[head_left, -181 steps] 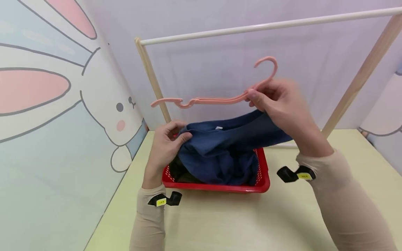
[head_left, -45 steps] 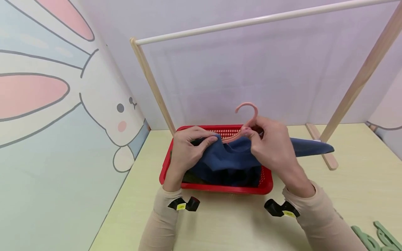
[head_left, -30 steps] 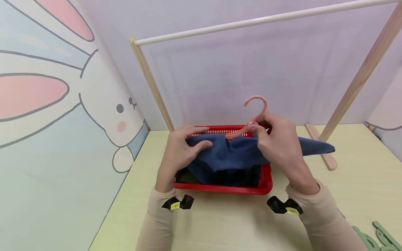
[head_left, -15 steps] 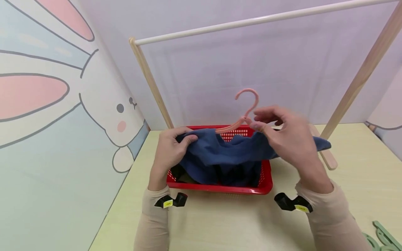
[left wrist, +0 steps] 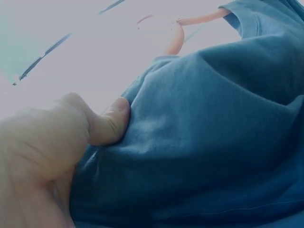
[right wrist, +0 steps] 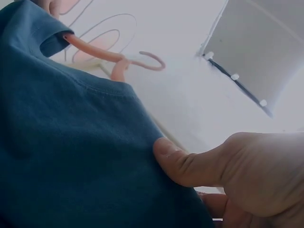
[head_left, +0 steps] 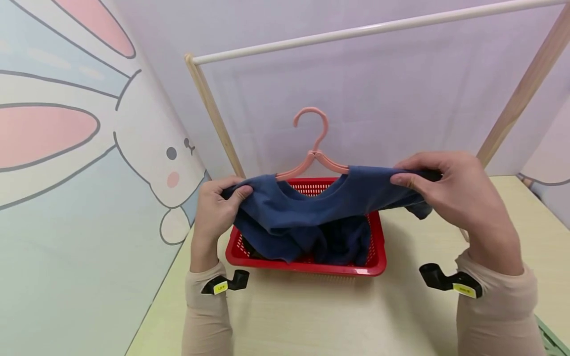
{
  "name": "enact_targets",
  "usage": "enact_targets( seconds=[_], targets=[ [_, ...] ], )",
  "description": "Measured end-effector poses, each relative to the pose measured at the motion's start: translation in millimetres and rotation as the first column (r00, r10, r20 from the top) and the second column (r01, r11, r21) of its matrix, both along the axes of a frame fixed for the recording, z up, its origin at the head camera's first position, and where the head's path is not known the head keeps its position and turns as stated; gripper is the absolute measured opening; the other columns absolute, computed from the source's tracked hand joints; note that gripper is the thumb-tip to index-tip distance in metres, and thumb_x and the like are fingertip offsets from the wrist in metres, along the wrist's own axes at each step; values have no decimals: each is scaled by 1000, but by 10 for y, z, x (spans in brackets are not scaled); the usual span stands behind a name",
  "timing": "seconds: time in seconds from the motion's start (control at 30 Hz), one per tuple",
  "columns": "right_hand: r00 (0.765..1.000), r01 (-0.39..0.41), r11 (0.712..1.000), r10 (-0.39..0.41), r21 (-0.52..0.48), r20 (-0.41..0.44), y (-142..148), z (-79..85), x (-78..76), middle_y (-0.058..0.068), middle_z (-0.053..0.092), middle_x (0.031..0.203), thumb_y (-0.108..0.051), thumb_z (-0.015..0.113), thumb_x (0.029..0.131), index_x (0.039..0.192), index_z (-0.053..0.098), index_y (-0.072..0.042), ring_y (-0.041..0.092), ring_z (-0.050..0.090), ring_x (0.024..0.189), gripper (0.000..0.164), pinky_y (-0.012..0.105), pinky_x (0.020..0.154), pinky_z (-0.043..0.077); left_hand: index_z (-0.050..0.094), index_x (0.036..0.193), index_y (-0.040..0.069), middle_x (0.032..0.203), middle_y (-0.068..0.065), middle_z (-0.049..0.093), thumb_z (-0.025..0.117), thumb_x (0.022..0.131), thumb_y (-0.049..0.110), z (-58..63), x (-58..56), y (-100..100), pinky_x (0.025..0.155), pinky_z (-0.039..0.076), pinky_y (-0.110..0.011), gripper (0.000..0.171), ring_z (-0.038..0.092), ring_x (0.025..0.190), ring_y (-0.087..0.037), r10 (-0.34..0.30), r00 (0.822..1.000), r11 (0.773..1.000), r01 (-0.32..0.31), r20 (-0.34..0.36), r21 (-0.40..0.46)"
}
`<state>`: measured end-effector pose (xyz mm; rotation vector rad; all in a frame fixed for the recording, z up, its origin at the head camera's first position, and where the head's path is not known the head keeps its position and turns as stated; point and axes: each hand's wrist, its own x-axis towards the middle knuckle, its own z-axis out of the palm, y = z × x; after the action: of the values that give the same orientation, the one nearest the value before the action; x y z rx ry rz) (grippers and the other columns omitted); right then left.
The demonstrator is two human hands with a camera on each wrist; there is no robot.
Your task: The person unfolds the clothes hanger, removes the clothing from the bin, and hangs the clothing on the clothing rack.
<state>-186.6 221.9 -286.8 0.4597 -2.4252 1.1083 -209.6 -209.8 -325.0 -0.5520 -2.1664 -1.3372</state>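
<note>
The left hand (head_left: pixel 215 210) and right hand (head_left: pixel 460 195) each pinch a shoulder of the dark-blue cloth shirt (head_left: pixel 307 210) above a red plastic basket (head_left: pixel 307 268). Squaring it on the pink plastic hanger (head_left: pixel 314 154) (hook uppermost) seems in hand; next probably calls for releasing one grip to take the hook.

The left sleeve (head_left: pixel 207 324) was long, beige and softly creased, ending in a plain cuff (head_left: pixel 208 272). The right sleeve (head_left: pixel 496 331) matched it in colour – its end bunched into a thicker band. A black camera (head_left: pixel 240 280) sat on the left wrist and another black camera (head_left: pixel 432 276) on the right, each with a rounded, tube-like end and a yellow label (head_left: pixel 464 289) – its dark marking too small to read. The left hand (head_left: pixel 216 210) and right hand (head_left: pixel 465 193) were bare.
</note>
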Motion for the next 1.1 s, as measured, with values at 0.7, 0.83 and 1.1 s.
enact_targets(
  seconds=[0.7, 0.83, 1.1],
  targets=[
    [984, -177, 980, 175, 94, 28, 115, -23, -22, -3, 67, 70, -14, 93, 94, 88, 82, -31, 14, 51, 58, 21, 29, 51, 36, 84, 97, -5, 88, -18, 79, 85, 95, -2, 10, -7, 7, 71, 57, -20, 3, 70, 73, -11, -26, 999, 1000, 27, -31, 5],
    [987, -163, 984, 163, 71, 16, 132, -29, -34, -2, 66, 70, -12, 91, 95, 84, 80, -29, 13, 49, 59, 23, 30, 52, 35, 84, 97, -3, 90, -16, 80, 86, 94, -2, 10, -18, 19, 74, 58, -21, 3, 72, 75, -12, -43, 999, 999, 43, -12, 6],
    [995, -104, 995, 103, 4, 7, 187, -18, -62, -2, 73, 75, -9, 91, 94, 88, 85, -23, 8, 59, 67, 16, 20, 60, 44, 84, 120, 2, 114, -17, 82, 84, 96, -2, -8, -32, -56, 96, 58, -27, 25, 75, 100, -16, -65, 998, 997, 65, 8, 50]
  ],
)
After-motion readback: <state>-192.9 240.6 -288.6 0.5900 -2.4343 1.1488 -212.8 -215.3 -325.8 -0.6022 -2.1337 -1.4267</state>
